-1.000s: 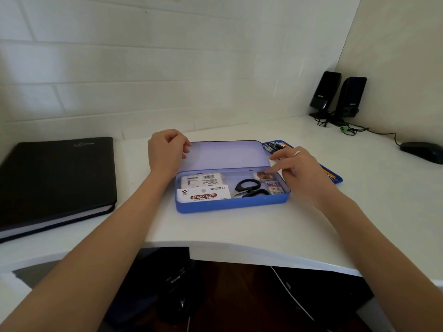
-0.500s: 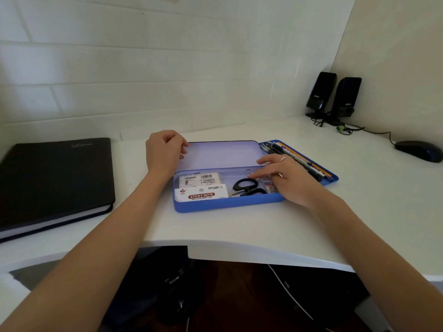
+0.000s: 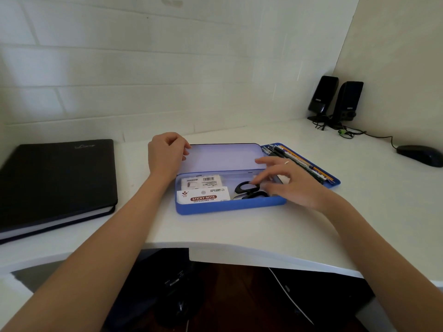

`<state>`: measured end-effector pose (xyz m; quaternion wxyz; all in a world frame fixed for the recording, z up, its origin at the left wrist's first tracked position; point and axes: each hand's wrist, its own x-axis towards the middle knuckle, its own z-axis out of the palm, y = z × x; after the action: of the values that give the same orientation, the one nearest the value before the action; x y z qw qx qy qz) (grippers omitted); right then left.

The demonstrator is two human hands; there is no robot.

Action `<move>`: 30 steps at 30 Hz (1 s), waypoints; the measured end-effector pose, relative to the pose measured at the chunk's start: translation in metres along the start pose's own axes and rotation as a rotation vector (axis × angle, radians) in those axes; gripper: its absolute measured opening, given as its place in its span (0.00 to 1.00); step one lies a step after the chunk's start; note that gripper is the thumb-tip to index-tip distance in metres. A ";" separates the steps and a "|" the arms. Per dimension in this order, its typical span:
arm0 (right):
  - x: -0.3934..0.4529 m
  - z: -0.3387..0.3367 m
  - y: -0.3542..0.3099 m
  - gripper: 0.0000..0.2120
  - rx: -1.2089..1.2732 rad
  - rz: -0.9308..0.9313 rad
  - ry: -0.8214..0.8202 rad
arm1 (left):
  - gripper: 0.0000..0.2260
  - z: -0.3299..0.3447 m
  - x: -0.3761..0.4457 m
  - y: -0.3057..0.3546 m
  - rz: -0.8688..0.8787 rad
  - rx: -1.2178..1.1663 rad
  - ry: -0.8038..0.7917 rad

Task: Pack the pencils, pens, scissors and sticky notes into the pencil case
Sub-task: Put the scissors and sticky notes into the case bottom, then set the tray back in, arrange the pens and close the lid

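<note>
A blue pencil case (image 3: 230, 206) lies open on the white desk, its pale lid (image 3: 223, 156) tilted up at the back. Inside at the left are sticky note packs (image 3: 203, 196); black-handled scissors (image 3: 248, 190) lie in the middle. My left hand (image 3: 165, 153) holds the lid's left edge. My right hand (image 3: 285, 182) hovers over the case's right part, fingers spread, fingertips at the scissor handles. Whether they touch the handles is unclear. It hides that end of the case. Pens and pencils (image 3: 297, 162) lie on a blue tray (image 3: 334, 182) behind my right hand.
A black notebook (image 3: 55, 178) lies at the left of the desk. Two black speakers (image 3: 335, 101) with cables stand in the far right corner, and a dark mouse (image 3: 419, 155) sits at the right edge. The desk's curved front edge is close to me.
My right hand has moved left, from the case's right end toward the scissor handles, uncovering the tray of pens and pencils. My left hand has stayed on the lid.
</note>
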<state>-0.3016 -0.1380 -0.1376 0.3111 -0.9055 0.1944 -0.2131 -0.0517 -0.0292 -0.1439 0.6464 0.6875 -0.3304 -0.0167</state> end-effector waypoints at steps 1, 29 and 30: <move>0.001 -0.003 0.004 0.10 0.007 0.019 0.107 | 0.10 0.000 0.001 0.000 0.004 0.020 0.009; -0.012 -0.035 0.030 0.39 -0.007 0.275 0.386 | 0.06 -0.006 0.001 -0.011 -0.137 0.256 -0.079; -0.013 -0.033 0.026 0.38 0.012 0.242 0.342 | 0.08 -0.006 0.000 -0.010 -0.131 0.254 -0.110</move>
<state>-0.3347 -0.1665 -0.1339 0.3026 -0.8242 0.3506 -0.3259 -0.0447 -0.0249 -0.1522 0.5326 0.7820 -0.3192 -0.0546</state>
